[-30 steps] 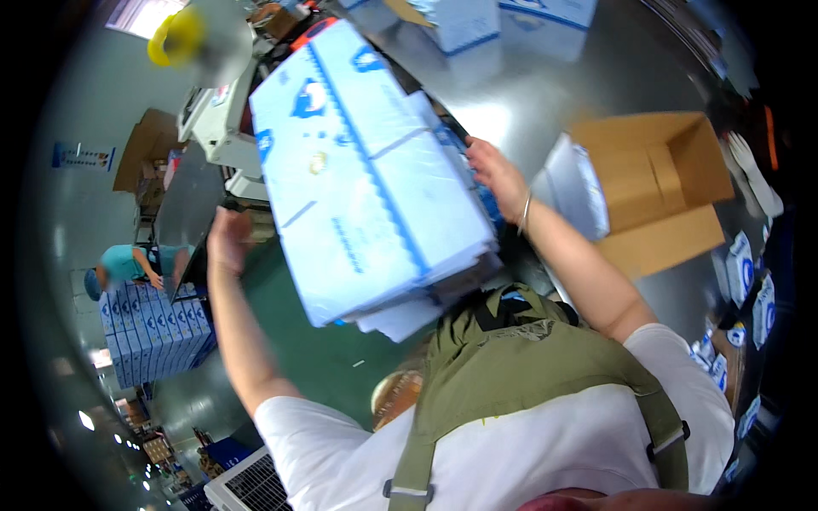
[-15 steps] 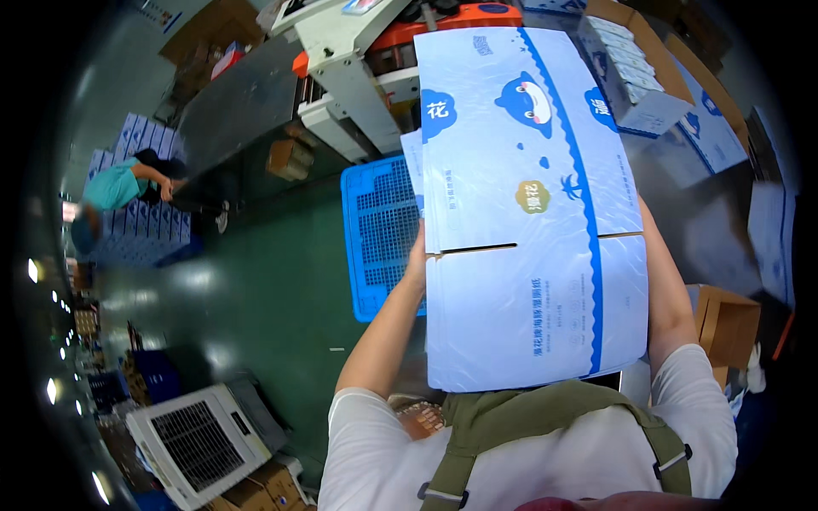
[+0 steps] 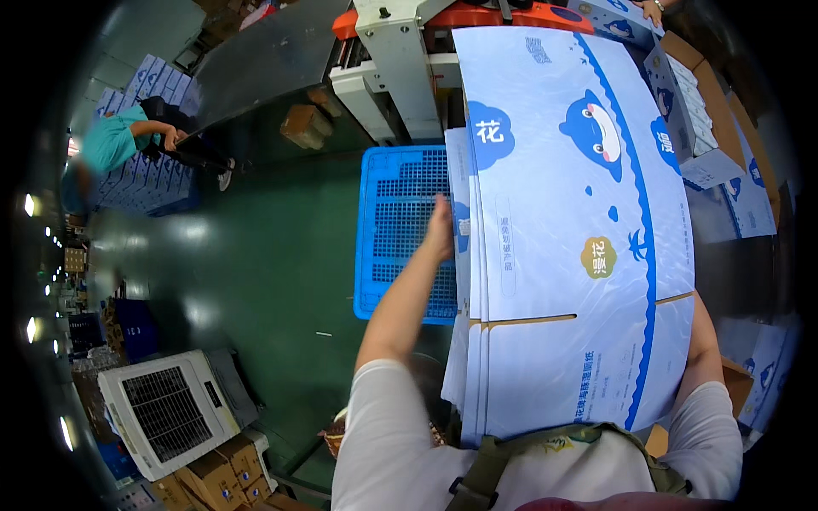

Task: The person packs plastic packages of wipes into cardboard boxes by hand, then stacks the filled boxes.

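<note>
A stack of flattened white-and-blue cartons (image 3: 545, 213) with a cartoon dolphin print fills the space before my chest. Its near edge reaches my body, and its left side shows several layers, slightly fanned. My left hand (image 3: 440, 226) grips that left side, thumb up along the edge, other fingers hidden. On the stack's right side only my right forearm shows; the cartons hide the hand. Below the stack's left edge, a blue plastic crate (image 3: 368, 234) with a grid surface is partly covered.
Ahead stands a white and orange machine (image 3: 396, 51) beside a dark metal table (image 3: 264, 64). Open cartons with white packs (image 3: 694, 94) lie far right, near another person's hand (image 3: 652, 10). A person in teal (image 3: 119, 145) works at left; an air cooler (image 3: 175, 409) stands lower left.
The carton stack has shifted right and looks larger, its left-side layers now showing more. My left thumb has come into view at its edge. Another person's hand has appeared at the upper right.
</note>
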Available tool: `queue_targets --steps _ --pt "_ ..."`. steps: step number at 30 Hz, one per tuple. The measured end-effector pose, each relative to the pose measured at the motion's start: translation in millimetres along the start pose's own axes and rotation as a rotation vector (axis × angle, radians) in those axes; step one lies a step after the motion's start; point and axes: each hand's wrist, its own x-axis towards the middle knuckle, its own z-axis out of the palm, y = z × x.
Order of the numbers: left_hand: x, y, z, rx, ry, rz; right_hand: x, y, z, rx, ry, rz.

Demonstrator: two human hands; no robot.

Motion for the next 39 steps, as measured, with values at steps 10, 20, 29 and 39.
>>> queue_targets --steps 10,20,29,39 --pt "51.8 0.3 33.7 -0.104 -0.170 0.126 -19.4 12.7 3.6 -0.011 -0.011 0.027" --pt "67.2 -10.1 29.8 -0.075 -0.190 0.162 -30.4 19.7 1.7 -0.024 -0.027 0.054" --pt "-5.0 -40.3 18.2 0.027 -0.032 0.225 -50.6 28.1 -0.7 0.002 -0.079 0.087" --pt "-163.0 -151.1 -9.1 -0.249 -0.001 -0.244 -75.9 52.8 2.2 0.152 -0.133 0.099"
